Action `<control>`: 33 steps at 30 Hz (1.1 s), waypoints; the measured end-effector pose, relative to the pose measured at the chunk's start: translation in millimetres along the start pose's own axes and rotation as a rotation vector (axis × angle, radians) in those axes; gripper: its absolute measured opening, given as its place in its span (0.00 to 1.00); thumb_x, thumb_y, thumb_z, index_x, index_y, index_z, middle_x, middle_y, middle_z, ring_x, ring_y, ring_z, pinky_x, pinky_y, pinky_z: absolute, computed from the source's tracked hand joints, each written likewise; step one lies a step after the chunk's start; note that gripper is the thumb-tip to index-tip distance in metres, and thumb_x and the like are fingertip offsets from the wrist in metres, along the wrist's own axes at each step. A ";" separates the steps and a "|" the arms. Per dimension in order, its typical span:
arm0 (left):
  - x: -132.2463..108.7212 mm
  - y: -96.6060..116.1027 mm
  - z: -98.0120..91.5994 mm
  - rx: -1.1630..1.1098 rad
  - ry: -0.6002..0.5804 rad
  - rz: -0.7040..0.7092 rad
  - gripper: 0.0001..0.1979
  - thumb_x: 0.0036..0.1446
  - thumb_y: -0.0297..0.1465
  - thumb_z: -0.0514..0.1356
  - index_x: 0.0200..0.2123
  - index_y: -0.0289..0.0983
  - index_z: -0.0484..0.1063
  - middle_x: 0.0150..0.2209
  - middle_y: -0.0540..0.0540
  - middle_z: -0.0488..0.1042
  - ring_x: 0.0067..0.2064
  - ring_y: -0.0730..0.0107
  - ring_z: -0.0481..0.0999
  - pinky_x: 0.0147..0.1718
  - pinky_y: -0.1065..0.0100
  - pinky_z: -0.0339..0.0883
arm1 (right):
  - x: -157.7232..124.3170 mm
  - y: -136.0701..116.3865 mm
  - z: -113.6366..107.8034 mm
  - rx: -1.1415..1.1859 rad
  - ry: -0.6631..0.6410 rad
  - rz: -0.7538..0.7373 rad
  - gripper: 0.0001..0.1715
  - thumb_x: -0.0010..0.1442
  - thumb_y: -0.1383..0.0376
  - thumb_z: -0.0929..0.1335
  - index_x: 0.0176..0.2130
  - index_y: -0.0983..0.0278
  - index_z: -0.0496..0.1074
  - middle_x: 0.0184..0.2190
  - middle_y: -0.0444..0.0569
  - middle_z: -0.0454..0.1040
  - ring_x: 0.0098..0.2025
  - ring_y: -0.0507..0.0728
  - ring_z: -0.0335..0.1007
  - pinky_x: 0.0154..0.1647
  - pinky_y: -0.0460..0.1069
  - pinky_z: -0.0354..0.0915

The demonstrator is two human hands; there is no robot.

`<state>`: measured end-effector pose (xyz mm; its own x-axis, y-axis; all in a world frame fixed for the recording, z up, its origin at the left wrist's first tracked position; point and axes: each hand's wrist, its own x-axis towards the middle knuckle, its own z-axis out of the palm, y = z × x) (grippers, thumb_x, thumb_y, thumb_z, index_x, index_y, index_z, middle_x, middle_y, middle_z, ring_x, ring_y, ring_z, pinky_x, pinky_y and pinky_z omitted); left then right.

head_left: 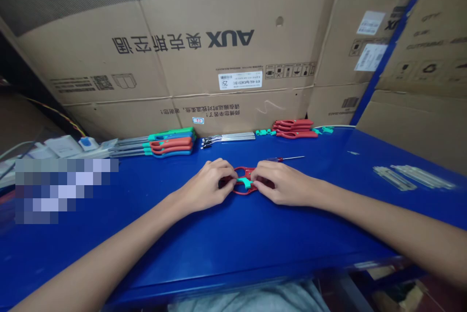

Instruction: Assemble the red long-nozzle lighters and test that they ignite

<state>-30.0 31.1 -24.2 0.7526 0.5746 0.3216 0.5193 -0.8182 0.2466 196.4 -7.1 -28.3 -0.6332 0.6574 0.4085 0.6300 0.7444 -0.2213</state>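
Handle: red plastic handle (pixel 243 171) with an open finger loop, lying flat on the blue table (pixel 233 244) midway between the two hands.
Long axis: runs from side to side, roughly parallel to the near table edge; both ends are covered by fingers, so which end is the front cannot be told.
Teal part: small teal piece (pixel 245 183) seated across the loop at the centre of the grip.
Left hand (pixel 207 183): palm down, fingers curled, fingertips closed on the left end of the handle; forearm comes in from the lower left.
Right hand (pixel 282 183): palm down, fingers curled and closed on the right end; forearm comes in from the lower right, wrist low to the table.
Just beyond the grip: screwdriver (pixel 286 158) lying on the table, shaft pointing right, near the right hand but apart from it.
Farther beyond, to the right: pile of red handles (pixel 292 128) with loose teal pieces (pixel 265 132) beside it.
Farther beyond, centre: bundle of metal rods (pixel 229 138).
Beyond and left of the grip: stack of long-necked tools (pixel 164 143) with green, blue and red handles.
Well to the right of the grip: clear packets (pixel 412 176).
Backdrop: cardboard boxes (pixel 204 40) stacked behind the table.
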 end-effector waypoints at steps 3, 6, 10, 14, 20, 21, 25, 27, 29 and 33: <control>0.5 0.8 -1.2 0.000 -0.011 -0.008 0.07 0.61 0.28 0.55 0.34 0.37 0.74 0.38 0.47 0.76 0.43 0.64 0.72 0.44 0.61 0.64 | 0.1 0.5 -0.3 0.010 -0.006 0.007 0.08 0.64 0.69 0.62 0.37 0.67 0.71 0.33 0.50 0.71 0.33 0.53 0.66 0.35 0.48 0.63; 0.8 1.3 -2.5 0.000 -0.021 -0.008 0.07 0.61 0.28 0.55 0.34 0.37 0.74 0.38 0.47 0.76 0.43 0.64 0.72 0.44 0.61 0.65 | -0.4 0.8 -0.7 0.013 -0.011 0.014 0.08 0.64 0.69 0.62 0.37 0.67 0.71 0.32 0.50 0.71 0.32 0.53 0.66 0.35 0.48 0.63; 0.7 1.2 -3.1 0.003 -0.032 -0.005 0.08 0.61 0.28 0.55 0.34 0.37 0.74 0.38 0.46 0.76 0.43 0.64 0.72 0.43 0.62 0.65 | -1.4 0.4 -0.3 0.017 -0.018 0.018 0.08 0.64 0.69 0.62 0.37 0.67 0.71 0.32 0.49 0.71 0.32 0.53 0.66 0.35 0.48 0.63; 0.5 0.5 -3.1 0.011 -0.038 -0.008 0.09 0.61 0.29 0.54 0.34 0.37 0.74 0.38 0.45 0.76 0.42 0.63 0.72 0.43 0.62 0.65 | -1.3 -0.2 0.2 0.018 -0.025 0.016 0.09 0.64 0.68 0.62 0.37 0.66 0.71 0.32 0.49 0.70 0.32 0.53 0.65 0.35 0.48 0.63; 1.1 -0.3 -2.4 0.022 -0.049 -0.006 0.09 0.62 0.29 0.54 0.35 0.37 0.75 0.38 0.45 0.76 0.43 0.63 0.72 0.44 0.61 0.66 | -1.0 -0.3 -0.6 0.014 -0.044 0.020 0.10 0.65 0.68 0.62 0.38 0.66 0.72 0.33 0.50 0.71 0.33 0.54 0.66 0.36 0.49 0.63; 1.1 -0.4 -2.1 0.024 -0.048 -0.006 0.09 0.62 0.29 0.54 0.35 0.37 0.75 0.38 0.45 0.76 0.43 0.63 0.72 0.44 0.61 0.66 | -1.0 -0.2 -0.8 0.013 -0.046 0.022 0.10 0.65 0.68 0.62 0.38 0.66 0.72 0.33 0.50 0.71 0.33 0.54 0.66 0.36 0.49 0.63; 0.5 -1.0 -2.2 0.030 -0.043 -0.005 0.09 0.61 0.29 0.55 0.35 0.38 0.75 0.39 0.45 0.76 0.43 0.63 0.72 0.44 0.61 0.65 | -1.1 0.1 -1.3 0.007 -0.051 0.022 0.10 0.65 0.68 0.61 0.38 0.67 0.72 0.33 0.50 0.71 0.33 0.54 0.67 0.36 0.49 0.63; 0.0 -1.0 -3.2 0.031 -0.039 -0.002 0.09 0.61 0.29 0.55 0.35 0.38 0.75 0.39 0.45 0.76 0.43 0.63 0.72 0.44 0.61 0.65 | -1.0 0.1 -1.6 0.005 -0.053 0.022 0.11 0.65 0.68 0.61 0.38 0.67 0.72 0.33 0.50 0.71 0.33 0.54 0.66 0.36 0.49 0.63; -0.5 -0.7 -4.5 0.029 -0.030 0.003 0.09 0.62 0.29 0.55 0.36 0.37 0.75 0.39 0.45 0.76 0.43 0.63 0.72 0.44 0.61 0.65 | -1.0 -0.1 -1.7 0.004 -0.058 0.020 0.11 0.65 0.69 0.61 0.38 0.67 0.73 0.33 0.50 0.71 0.33 0.54 0.66 0.36 0.49 0.63; -0.9 0.6 -6.4 0.031 -0.017 0.017 0.09 0.62 0.29 0.54 0.36 0.37 0.75 0.38 0.46 0.76 0.43 0.64 0.72 0.44 0.62 0.65 | -1.1 -0.2 -1.7 0.002 -0.066 0.015 0.11 0.64 0.69 0.61 0.39 0.67 0.73 0.34 0.51 0.71 0.34 0.55 0.67 0.37 0.50 0.64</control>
<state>-33.0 30.2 -18.5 0.7680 0.5604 0.3102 0.5183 -0.8282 0.2131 197.8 -8.2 -27.2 -0.6521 0.6749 0.3454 0.6389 0.7345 -0.2288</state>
